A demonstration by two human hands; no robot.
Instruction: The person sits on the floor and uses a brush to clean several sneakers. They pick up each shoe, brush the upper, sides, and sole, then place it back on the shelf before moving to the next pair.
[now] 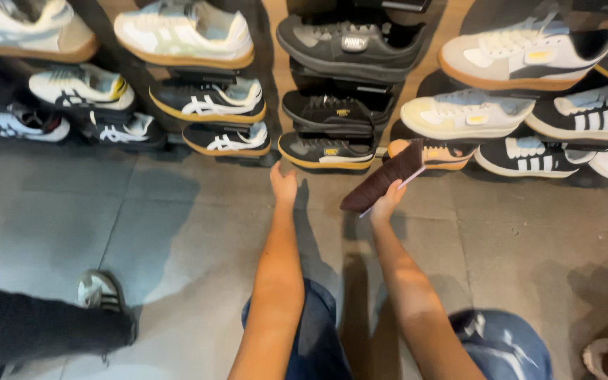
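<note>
A: Head view: right hand [387,203] clamps a dark brown brush [383,178], raised before the lowest shelf's sneakers.
B: Looks light, stiff-backed; best gripped there. Left hand [283,184] reaches toward the black gum-soled sneaker [325,150], fingers loosely curled, empty.

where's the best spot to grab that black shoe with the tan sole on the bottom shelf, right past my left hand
Probably the heel end of the black shoe with the tan sole, coming from its left side. It lies side-on with the heel pointing left, nearest the left hand, which hovers just below it with fingers extended. The top opening offers a thumb-in pinch there. The right hand is occupied, closed around a dark brown brush.
</note>
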